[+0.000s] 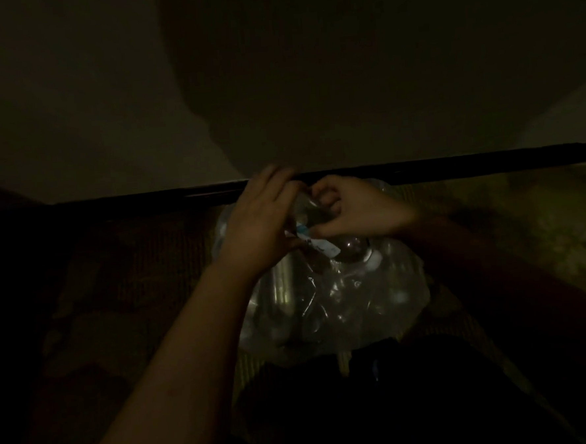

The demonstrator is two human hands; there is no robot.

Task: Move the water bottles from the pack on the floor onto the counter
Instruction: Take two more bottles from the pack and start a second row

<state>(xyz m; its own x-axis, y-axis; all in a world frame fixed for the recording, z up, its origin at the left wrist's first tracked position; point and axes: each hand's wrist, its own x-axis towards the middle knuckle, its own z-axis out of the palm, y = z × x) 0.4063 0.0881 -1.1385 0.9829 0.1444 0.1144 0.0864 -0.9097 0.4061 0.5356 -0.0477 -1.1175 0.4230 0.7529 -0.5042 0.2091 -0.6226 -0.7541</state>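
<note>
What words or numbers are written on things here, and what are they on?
The label on the bottle: white with a blue patch, but its print is too dark and blurred to read.
The clear wrap of the pack: no print can be made out.
Nothing else in view shows any writing.

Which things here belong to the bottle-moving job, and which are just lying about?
Job: bottle, pack, left hand, right hand.
Lying about: floor, baseboard, wall.
</note>
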